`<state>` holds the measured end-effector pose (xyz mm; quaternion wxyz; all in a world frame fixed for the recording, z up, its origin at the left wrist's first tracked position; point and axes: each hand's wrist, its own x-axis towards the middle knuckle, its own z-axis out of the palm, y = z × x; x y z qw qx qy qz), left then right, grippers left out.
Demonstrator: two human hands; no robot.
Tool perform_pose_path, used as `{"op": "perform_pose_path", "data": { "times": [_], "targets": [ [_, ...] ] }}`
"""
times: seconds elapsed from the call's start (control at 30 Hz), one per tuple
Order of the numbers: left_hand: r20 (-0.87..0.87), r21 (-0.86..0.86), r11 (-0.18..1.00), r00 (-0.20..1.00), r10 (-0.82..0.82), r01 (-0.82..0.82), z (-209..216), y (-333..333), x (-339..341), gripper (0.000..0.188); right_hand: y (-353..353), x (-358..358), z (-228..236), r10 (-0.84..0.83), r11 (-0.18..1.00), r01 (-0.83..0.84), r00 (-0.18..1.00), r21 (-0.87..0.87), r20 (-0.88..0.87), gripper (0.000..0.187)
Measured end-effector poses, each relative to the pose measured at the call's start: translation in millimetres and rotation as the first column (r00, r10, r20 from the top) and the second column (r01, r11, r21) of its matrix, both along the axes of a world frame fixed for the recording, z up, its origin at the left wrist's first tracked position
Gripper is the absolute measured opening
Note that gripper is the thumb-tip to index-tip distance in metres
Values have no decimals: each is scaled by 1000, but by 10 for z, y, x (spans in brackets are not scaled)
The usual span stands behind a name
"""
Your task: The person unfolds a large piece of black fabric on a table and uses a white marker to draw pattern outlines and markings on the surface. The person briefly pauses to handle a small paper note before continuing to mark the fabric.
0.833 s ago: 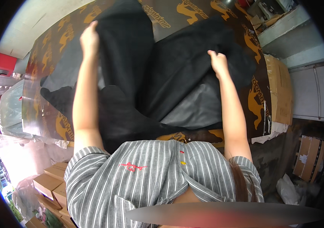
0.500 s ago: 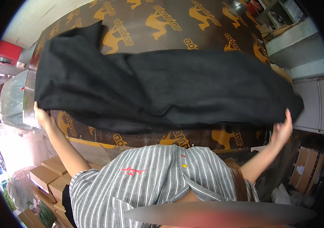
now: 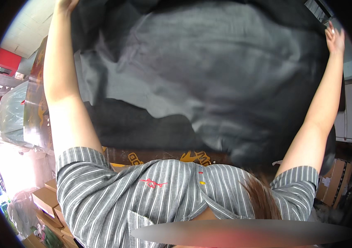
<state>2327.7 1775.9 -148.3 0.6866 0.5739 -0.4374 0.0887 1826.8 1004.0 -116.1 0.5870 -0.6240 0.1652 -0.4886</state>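
A large black sheet of soft, leather-like material [image 3: 209, 78] hangs billowing between my raised arms, with creases and a greyish sheen. My left hand [image 3: 65, 4] is at the sheet's far left, cut off by the top of the view; its visible part looks closed at the material. At the far right, my right hand [image 3: 335, 41] is raised at the sheet's edge, closed on it, with some fingertips pointing up. The lower part of the sheet droops over the brown table [image 3: 165, 156], whose front edge with yellow print shows beneath it.
Cardboard boxes [image 3: 46, 199] are stacked at the lower left, beside clear plastic wrapping [image 3: 22, 208]. A translucent plastic-covered bundle [image 3: 13, 109] and a red object [image 3: 7, 60] stand farther left. Another cardboard box [image 3: 333, 182] is at the lower right.
Both my hands have moved up and away from me, lifting the sheet. It was a folded band across the table; now it is spread wide and hides most of the tabletop.
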Motion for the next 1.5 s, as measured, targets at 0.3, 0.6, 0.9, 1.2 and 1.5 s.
{"op": "perform_pose_path", "data": {
  "times": [0.3,0.6,0.9,1.2,1.5],
  "targets": [
    [344,908,274,937,-55,-318,-2384,-1353,-3412,78,2189,-631,-2294,563,814,-505,564,286,-604,23],
    [500,805,292,856,132,-516,-2329,-583,-4617,35,2906,-1519,-2813,495,796,-322,833,512,-247,40],
    [-188,982,61,931,314,177,-2025,-83,-6043,33,2913,-2089,-2987,505,766,-337,842,547,-189,40],
    [380,676,103,465,800,-730,-2778,569,-5728,40,2881,-1988,-3177,377,881,-212,854,423,-359,23],
    [235,948,-220,40,971,-228,-3453,2185,-5056,68,2850,-1901,-3491,241,970,-221,917,100,-318,19]
  ]
}}
